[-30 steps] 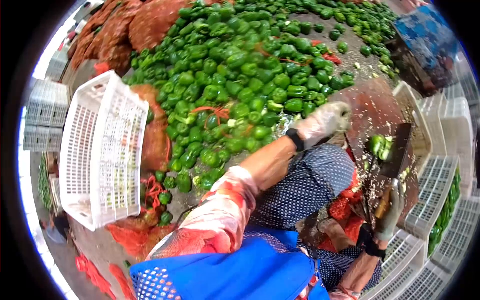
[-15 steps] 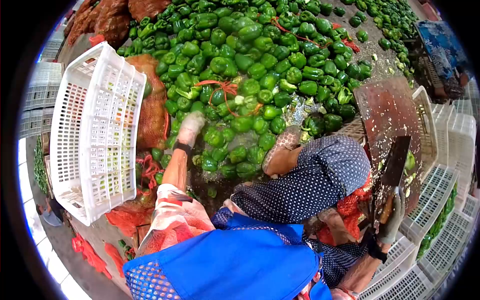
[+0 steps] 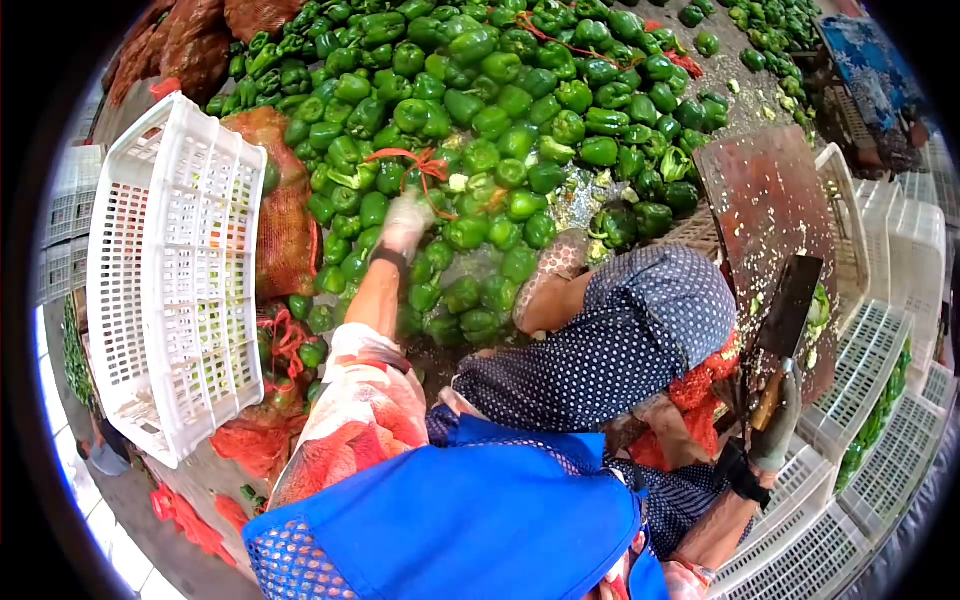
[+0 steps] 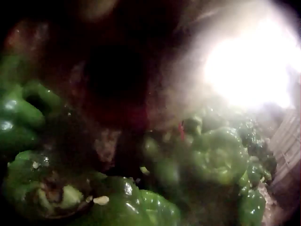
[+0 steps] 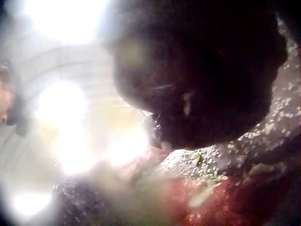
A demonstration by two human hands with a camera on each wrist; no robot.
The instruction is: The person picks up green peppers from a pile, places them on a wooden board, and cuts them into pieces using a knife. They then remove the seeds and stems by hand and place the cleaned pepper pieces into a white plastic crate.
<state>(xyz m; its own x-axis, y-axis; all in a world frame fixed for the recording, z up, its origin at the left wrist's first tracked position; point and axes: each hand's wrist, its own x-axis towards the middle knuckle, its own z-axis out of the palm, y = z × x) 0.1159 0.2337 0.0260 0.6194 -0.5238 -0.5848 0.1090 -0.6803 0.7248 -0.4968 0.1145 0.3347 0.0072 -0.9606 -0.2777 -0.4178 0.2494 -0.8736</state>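
The gloved left hand (image 3: 407, 222) is over the pile of green peppers (image 3: 480, 155), beside a red string (image 3: 428, 168); blur hides its fingers and whether it holds anything. Close peppers (image 4: 218, 155) fill the lower part of the left wrist view. At the lower right, the gloved right hand (image 3: 778, 425) grips the wooden handle of a broad dark cleaver (image 3: 792, 300). Its blade lies over a reddish board (image 3: 765, 205) strewn with pale seeds. Part of a green pepper (image 3: 818, 308) shows beyond the blade. The right wrist view is mostly dark and glare, with seeds below.
A tall white crate (image 3: 205, 280) stands at the left, beside a red mesh sack (image 3: 283, 200). More white crates (image 3: 865, 370) line the right side. The person's knee (image 3: 660, 310) and foot (image 3: 550, 270) lie between peppers and board.
The left hand has moved from beside the board leftward over the pile, then slightly right and up among the peppers. The right hand keeps its grip on the cleaver. The head view has shifted.
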